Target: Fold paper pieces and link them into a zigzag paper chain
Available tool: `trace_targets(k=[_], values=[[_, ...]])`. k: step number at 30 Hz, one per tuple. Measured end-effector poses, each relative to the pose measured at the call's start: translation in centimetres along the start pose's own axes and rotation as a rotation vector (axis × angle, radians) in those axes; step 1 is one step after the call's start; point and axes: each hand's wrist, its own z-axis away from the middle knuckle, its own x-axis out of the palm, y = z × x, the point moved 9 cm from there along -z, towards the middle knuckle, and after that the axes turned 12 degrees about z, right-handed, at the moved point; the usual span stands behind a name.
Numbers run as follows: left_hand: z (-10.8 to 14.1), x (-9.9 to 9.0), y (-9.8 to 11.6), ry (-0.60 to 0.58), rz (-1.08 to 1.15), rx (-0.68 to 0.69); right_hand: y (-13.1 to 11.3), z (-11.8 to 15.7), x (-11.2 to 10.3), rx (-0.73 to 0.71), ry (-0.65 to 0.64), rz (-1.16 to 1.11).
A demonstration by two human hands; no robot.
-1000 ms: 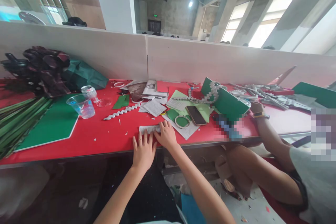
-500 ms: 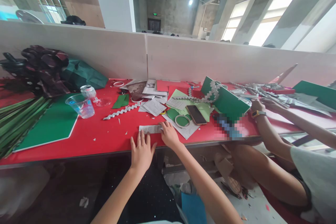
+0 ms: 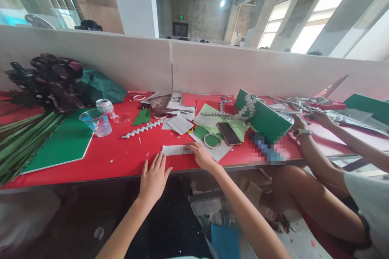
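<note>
A narrow strip of printed paper [image 3: 175, 150] lies flat near the front edge of the red table [image 3: 121, 162]. My left hand [image 3: 154, 176] rests palm down just left of the strip, fingers stretched out, fingertips near its left end. At the strip's right end is my right hand [image 3: 203, 156], its fingertips on the paper and its fingers bent but apart. Behind the strip are a stack of cut papers [image 3: 179, 123], a roll of tape [image 3: 212, 140] and a phone [image 3: 229, 133]. To the left, a folded zigzag paper chain [image 3: 142, 129] lies on the table.
On the left are a plastic cup [image 3: 96, 123], a can [image 3: 105, 107], a green board [image 3: 60, 149] and long green leaves [image 3: 30, 133]. A green folder [image 3: 267, 119] stands at right, near a co-worker's hands [image 3: 300, 123]. A white partition [image 3: 212, 68] runs behind.
My left hand has moved left off the strip, uncovering its left end. My right hand has shifted slightly right along the paper. The whole view has shifted a little.
</note>
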Motion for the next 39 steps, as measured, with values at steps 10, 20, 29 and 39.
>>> trace_targets(k=[10,20,29,39], values=[[-1.8,-1.2,0.9,0.044,0.114,0.171,-2.4,0.9,-1.0,-0.054,0.096,0.193],[0.1,-0.2,2.7,0.003,0.164,0.248,-4.3,2.7,-1.2,-0.075,0.053,0.162],[0.8,-0.3,2.6,0.1,0.167,0.26,-4.9,3.5,-1.2,-0.09,0.065,0.217],[0.9,-1.0,2.2,0.099,0.259,0.232,-5.2,4.1,-0.6,-0.024,0.114,0.213]])
